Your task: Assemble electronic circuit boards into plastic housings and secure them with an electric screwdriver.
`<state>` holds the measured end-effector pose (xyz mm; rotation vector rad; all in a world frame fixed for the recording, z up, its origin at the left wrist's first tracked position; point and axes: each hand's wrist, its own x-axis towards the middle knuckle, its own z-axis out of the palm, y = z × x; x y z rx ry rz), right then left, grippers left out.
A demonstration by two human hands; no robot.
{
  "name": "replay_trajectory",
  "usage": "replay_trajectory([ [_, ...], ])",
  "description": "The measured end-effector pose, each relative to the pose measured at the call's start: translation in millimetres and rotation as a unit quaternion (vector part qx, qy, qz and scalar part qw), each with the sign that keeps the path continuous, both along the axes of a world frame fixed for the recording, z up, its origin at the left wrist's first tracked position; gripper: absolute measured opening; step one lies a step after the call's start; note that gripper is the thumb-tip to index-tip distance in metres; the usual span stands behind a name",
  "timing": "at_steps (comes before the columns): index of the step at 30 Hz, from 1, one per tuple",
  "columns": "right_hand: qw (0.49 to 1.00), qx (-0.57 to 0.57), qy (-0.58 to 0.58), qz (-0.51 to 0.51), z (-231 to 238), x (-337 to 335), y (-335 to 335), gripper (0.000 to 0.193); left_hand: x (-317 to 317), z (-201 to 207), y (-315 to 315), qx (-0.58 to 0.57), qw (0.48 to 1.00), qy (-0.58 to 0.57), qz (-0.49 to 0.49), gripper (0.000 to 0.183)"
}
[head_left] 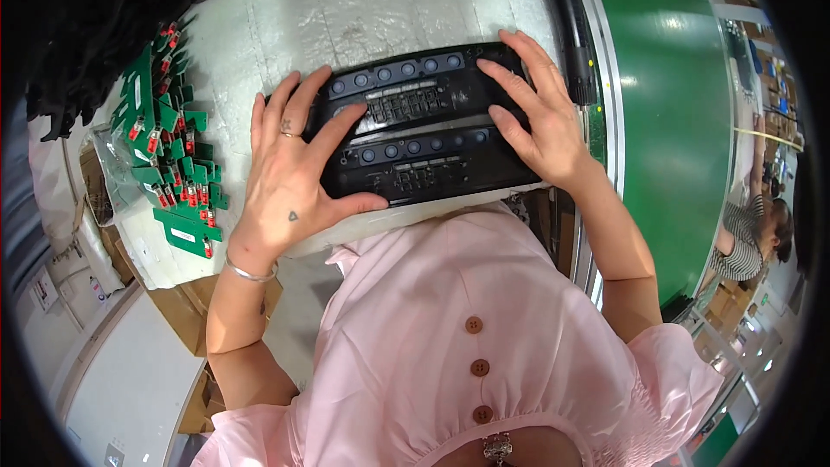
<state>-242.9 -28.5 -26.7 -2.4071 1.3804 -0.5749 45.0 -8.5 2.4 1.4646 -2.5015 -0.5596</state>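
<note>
Two long black plastic panels lie side by side on a pale, plastic-wrapped work surface in front of me. The far panel [406,101] and the near panel [432,175] each carry a row of round bluish-grey spots above a patch of slots and raised detail. My left hand [290,164] spreads over their left ends, index finger on the far panel and thumb along the near panel's lower edge. My right hand [540,112] rests with fingers apart on the far panel's right end, its thumb close to the gap between the panels. Both hands look open, touching without a closed grip.
Green circuit boards [186,156] with red-and-white parts are heaped at the left. Dark bundled material [104,26] overhangs the far left. A green belt [666,121] with metal rails runs along the right. Beyond it is a person in a striped top [742,242].
</note>
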Motion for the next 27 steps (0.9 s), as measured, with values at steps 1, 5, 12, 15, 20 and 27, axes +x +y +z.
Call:
replay_trajectory([
  [1, 1.000, -0.008, 0.029, 0.003, 1, 2, -4, 0.042, -1, 4, -1, -0.008, 1.000, 0.000, 0.001, 0.089],
  [5, 0.998, -0.048, 0.018, 0.047, 22, 29, -20, 0.041, -5, 22, -8, -0.024, 1.000, 0.007, 0.005, 0.076],
  [12, 0.992, -0.043, -0.016, 0.114, 39, 48, -17, 0.036, -26, 0, -24, -0.015, 0.991, -0.002, -0.132, 0.082],
  [15, 0.968, -0.126, -0.163, 0.142, 88, 57, -23, 0.035, -27, 14, -18, 0.017, 0.988, 0.097, -0.122, 0.076],
  [20, 0.879, -0.294, -0.338, 0.164, 191, 83, -3, 0.007, -16, 40, -13, -0.002, 0.990, 0.090, -0.111, 0.071],
  [27, 0.910, -0.271, -0.270, 0.159, 188, 70, -15, 0.013, -15, 61, -45, -0.048, 0.986, 0.122, -0.107, 0.052],
])
